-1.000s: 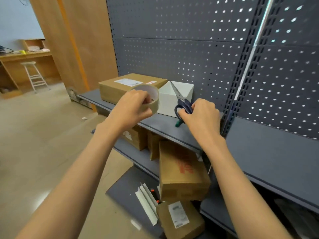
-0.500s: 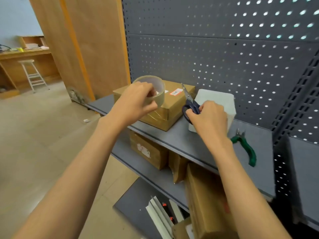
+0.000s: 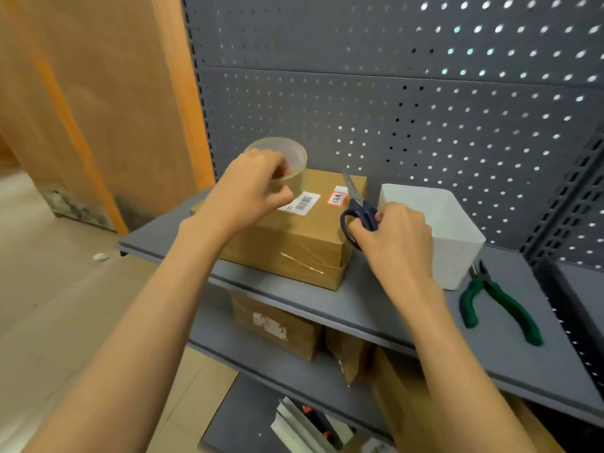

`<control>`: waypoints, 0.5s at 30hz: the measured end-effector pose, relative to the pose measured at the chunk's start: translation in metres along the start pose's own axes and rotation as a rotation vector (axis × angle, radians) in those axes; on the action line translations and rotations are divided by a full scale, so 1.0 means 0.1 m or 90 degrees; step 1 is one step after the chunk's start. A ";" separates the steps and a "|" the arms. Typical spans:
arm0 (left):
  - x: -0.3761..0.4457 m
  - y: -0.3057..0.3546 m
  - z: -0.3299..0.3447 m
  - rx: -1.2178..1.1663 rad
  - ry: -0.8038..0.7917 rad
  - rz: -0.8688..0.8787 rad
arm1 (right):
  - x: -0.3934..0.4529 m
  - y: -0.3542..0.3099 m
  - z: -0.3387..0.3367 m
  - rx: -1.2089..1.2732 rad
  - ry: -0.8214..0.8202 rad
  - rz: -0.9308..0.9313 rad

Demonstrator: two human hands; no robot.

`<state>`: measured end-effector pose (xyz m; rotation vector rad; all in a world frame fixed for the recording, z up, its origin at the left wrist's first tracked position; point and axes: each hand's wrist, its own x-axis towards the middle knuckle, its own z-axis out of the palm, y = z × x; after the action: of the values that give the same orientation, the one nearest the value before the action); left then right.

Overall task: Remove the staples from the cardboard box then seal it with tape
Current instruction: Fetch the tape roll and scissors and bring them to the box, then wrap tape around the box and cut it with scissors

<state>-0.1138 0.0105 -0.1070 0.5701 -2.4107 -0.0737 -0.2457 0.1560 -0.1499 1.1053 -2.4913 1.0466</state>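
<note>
One cardboard box [image 3: 287, 243] sits on the grey shelf [image 3: 376, 308], close to the pegboard back panel [image 3: 392, 125], with clear tape already shining across its near face and corner. Its long axis seems to run from the near left toward the far right, one corner pointing at the person; the labelled top faces up, handy for taping.

Over the box's far left part the left hand [image 3: 248, 191] holds a roll of clear tape [image 3: 284, 161], fingers curled into its core and thumb on the outer wrap, the roll's open side tilted upward. I'd guess it is held so to find or pull the loose end. I cannot see a free end.

At the box's right edge the right hand [image 3: 392, 243] grips dark-handled scissors [image 3: 358, 207], fingers clamped round the handles, blades together and pointing up and away, likely ready to cut a strip.

Just right of that stands a white bin [image 3: 441, 230], and green-handled pliers [image 3: 496, 305] lie on the shelf beyond it, well clear of both hands, which suggests the staple work is done. More boxes sit on the lower shelf.
</note>
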 end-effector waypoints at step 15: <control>0.03 -0.57 -0.05 -0.127 -0.034 0.161 | -0.47 -0.14 0.15 -0.199 0.083 0.192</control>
<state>-0.0907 -0.0419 -0.1121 0.1717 -2.4700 -0.2204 -0.2024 0.1654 -0.1752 0.5681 -2.6467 0.7296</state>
